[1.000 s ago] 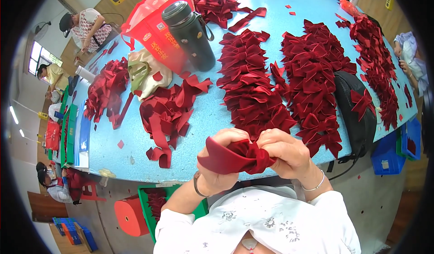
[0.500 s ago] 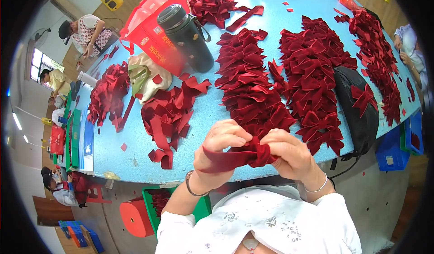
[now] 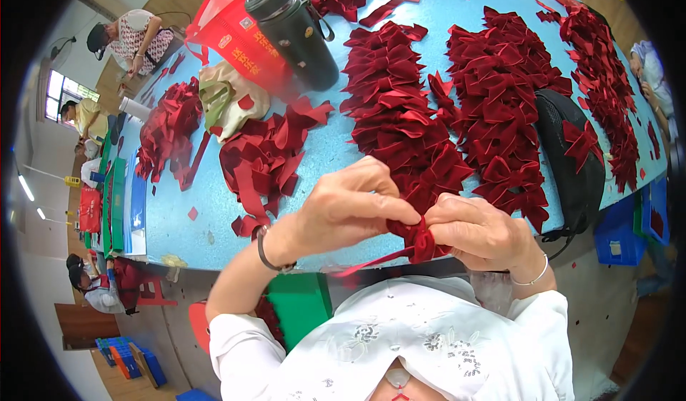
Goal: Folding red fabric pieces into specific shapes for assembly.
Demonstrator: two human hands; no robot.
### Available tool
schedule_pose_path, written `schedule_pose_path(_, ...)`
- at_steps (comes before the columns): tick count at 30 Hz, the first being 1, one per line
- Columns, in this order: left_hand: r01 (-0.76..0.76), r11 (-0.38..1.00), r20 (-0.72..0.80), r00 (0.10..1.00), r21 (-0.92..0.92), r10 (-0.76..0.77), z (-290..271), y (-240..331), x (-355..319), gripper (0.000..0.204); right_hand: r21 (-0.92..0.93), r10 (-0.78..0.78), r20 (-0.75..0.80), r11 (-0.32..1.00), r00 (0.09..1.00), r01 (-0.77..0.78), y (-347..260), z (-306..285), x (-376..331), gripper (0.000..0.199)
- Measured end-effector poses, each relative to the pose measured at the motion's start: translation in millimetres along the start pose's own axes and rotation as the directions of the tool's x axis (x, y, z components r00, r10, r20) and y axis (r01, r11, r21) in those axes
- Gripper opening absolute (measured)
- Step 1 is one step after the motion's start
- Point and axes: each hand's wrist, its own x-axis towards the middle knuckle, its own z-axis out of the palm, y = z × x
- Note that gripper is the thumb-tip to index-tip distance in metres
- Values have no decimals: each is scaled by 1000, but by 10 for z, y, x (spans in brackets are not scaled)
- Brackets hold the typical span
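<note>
Close above the table's near edge, both my hands work on one dark red velvet ribbon [image 3: 423, 245], gathered into a small looped knot. My left hand [image 3: 350, 208] pinches it from the left, thumb and forefinger closed at the top of the loop. From the right, my right hand [image 3: 482, 231] grips the loop between thumb and bent fingers. A thin tail of the ribbon trails to the lower left, seen nearly edge-on. Just beyond my hands lies a long heap of finished red bows [image 3: 393, 94]; a second bow heap [image 3: 496, 108] is to its right.
Loose ribbon strips [image 3: 264, 158] lie left on the blue table [image 3: 325, 119]. Behind them stand a dark flask [image 3: 304, 44], a red bag [image 3: 232, 33] and a cloth pouch [image 3: 232, 101]. A black bag [image 3: 568, 165] sits right. A green crate [image 3: 300, 304] is below; several people work around.
My left hand has risen a little and shifted its pinch to the top of the knot, its forearm swinging outward. The ribbon's broad tail has turned edge-on and dropped. The view has shifted slightly.
</note>
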Motion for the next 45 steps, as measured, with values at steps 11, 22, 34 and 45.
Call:
schedule_pose_path(11, 540, 838, 336, 805, -76, -488, -39, -95, 248, 12, -299, 136, 197, 952, 971, -72, -39, -27, 79, 29)
schedule_pose_path(22, 525, 729, -224, 722, -439, -655, 587, -50, -164, 15, -245, 232, -38, 941, 972, -234, 144, 101, -57, 25)
schedule_pose_path(34, 171, 768, -595, 536, -618, -599, 898, -25, -328, 20, 232, 475, -382, 879, 793, -415, 142, 494, -78, 9)
schedule_pose_path(45, 256, 809, -627, 525, -529, -575, 922, -11, -351, 17, -34, 298, -474, 934, 829, -355, 151, 623, -69, 16)
